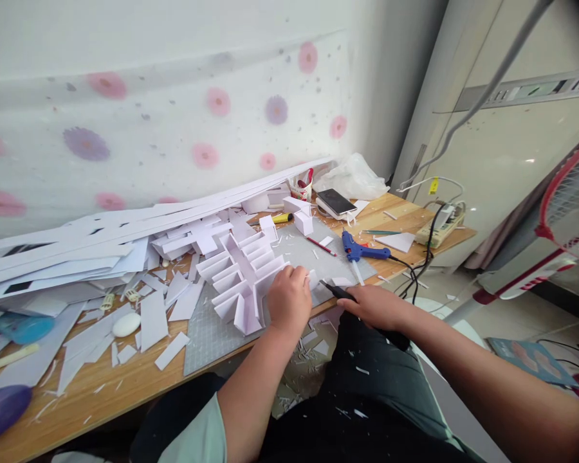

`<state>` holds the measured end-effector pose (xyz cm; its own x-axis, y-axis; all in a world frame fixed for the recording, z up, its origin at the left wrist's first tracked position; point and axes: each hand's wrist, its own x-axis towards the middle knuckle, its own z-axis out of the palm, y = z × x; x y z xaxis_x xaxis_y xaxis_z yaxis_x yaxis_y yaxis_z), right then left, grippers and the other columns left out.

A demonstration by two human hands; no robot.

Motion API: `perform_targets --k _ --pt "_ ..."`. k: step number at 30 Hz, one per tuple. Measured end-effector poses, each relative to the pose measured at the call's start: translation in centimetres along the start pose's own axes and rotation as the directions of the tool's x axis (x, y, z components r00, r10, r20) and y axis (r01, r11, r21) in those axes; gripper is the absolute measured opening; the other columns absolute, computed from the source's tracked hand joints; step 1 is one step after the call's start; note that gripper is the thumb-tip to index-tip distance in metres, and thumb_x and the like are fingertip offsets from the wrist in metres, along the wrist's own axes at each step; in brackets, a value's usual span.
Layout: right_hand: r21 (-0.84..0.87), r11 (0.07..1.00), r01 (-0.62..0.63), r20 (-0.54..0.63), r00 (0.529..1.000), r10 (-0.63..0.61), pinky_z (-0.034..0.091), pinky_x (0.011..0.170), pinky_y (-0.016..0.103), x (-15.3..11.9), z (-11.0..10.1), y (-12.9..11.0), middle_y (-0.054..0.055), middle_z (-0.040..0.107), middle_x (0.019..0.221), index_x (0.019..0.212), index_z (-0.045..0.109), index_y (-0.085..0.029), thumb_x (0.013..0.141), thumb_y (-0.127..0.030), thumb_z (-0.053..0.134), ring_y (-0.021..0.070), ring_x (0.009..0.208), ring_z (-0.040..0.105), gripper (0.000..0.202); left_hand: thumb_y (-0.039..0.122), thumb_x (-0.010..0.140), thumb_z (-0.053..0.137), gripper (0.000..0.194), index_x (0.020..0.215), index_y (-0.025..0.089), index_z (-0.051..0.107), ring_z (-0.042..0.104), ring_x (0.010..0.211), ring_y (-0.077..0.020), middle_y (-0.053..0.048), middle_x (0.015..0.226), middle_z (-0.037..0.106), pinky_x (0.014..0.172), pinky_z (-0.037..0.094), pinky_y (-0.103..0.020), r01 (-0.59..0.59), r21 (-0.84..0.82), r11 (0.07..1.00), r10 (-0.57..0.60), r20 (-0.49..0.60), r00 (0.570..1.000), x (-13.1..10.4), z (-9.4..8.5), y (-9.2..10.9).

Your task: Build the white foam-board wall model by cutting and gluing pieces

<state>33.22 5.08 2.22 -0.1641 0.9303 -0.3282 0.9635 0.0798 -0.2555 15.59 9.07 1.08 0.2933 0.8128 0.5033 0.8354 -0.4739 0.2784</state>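
My left hand is closed at the front edge of the table, its fingertips pinched on a small white board piece that they mostly cover. My right hand is wrapped round a black-handled knife, its tip pointing left, close to that piece. Just left of my left hand, a white model with many thin upright walls stands on a grey cutting mat. Right of the mat's middle lies a blue glue gun, with a red pencil to its left.
White sheets and strips pile up along the wall. Offcuts litter the left of the wooden table. Behind are a yellow cutter, a phone and a paper cup. A power strip with cords sits at the right edge.
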Motion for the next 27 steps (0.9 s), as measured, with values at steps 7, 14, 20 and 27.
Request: perform_targets --k 7,14,20,27 --pt "-0.075 0.995 0.066 -0.077 0.994 -0.072 0.044 0.074 0.034 -0.1 -1.1 1.1 0.014 0.071 0.102 0.113 0.064 -0.018 0.088 -0.047 0.045 0.0304 0.093 0.066 0.043 0.021 0.084 0.058 0.009 0.089 0.022 0.065 0.063 0.079 -0.0156 0.000 0.084 0.067 0.075 0.050 -0.028 -0.006 -0.207 0.978 -0.063 -0.325 0.944 -0.7 -7.2 -3.4" --pt "-0.106 0.990 0.091 -0.160 0.981 -0.108 0.044 0.073 0.034 1.9 -2.0 0.9 0.015 0.071 0.100 0.115 0.063 -0.017 0.087 -0.044 0.050 0.0309 0.091 0.065 0.042 0.027 0.070 0.067 0.021 0.092 0.024 0.067 0.056 0.108 -0.0329 -0.005 0.111 0.065 0.092 0.042 -0.056 0.567 0.191 0.801 -0.508 -0.284 0.813 -4.2 -12.9 -18.1" --pt "0.012 0.994 0.109 -0.261 0.960 -0.102 0.044 0.076 0.029 4.7 -4.0 0.3 0.012 0.071 0.105 0.108 0.065 -0.015 0.088 -0.041 0.050 0.0256 0.093 0.065 0.037 0.034 0.075 0.065 0.020 0.092 0.024 0.065 0.050 0.119 -0.0341 -0.007 0.124 0.059 0.101 0.036 -0.057 0.454 0.291 0.842 -0.310 -0.428 0.849 -8.6 -11.7 -20.7" --pt "0.011 0.999 -0.031 -0.293 0.956 0.033 0.047 0.073 0.032 8.2 -1.9 -2.3 0.015 0.072 0.102 0.119 0.061 -0.011 0.089 -0.040 0.050 0.0282 0.090 0.067 0.043 0.034 0.083 0.057 0.018 0.084 0.018 0.067 0.060 0.100 -0.0290 -0.012 0.104 0.065 0.096 0.043 -0.048 0.250 0.293 0.923 -0.094 -0.458 0.884 -10.6 -9.0 -20.1"
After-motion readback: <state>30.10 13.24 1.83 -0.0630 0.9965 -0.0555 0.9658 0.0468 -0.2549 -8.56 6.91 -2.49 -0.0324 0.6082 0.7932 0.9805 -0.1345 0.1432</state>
